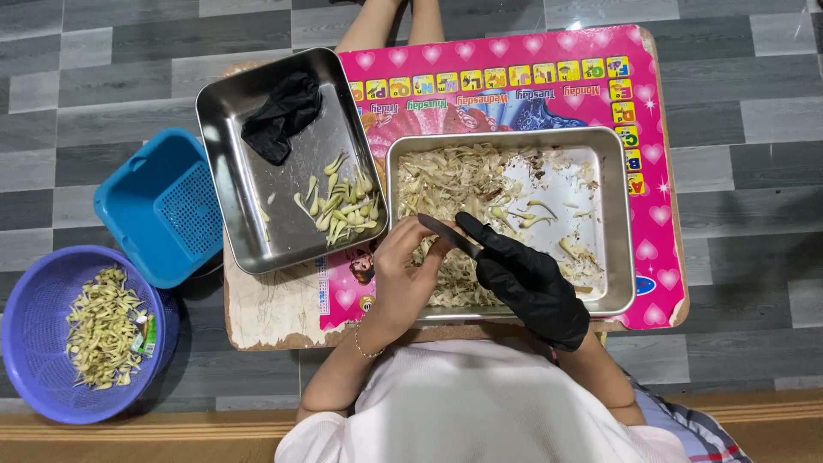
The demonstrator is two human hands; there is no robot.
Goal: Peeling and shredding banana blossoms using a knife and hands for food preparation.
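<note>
Well under way, by the look of it. Centre right of the frame: a steel tray (619, 214) on the pink tabletop (531, 77), still thick with pale shredded peelings (454, 184), a few uncut yellowish pieces lying in its barer right part. Upper left of centre: a second steel tray (225, 111) holding only a small heap of trimmed pieces (345, 206) and a spare black glove (281, 116). Lower left, on the floor: a purple basket (26, 360) with a larger pile of cut strips (103, 327), beside a blue basket (129, 197). Judged half done or so, with plenty left in the main tray.

Left hand (410, 270), bare, curled over the near edge of the main tray, fingertips pinched on something small, too hidden to name. Right hand (527, 279), black-gloved, closed round a dark knife (447, 236), blade pointing toward the left fingers and touching or nearly touching them.
</note>
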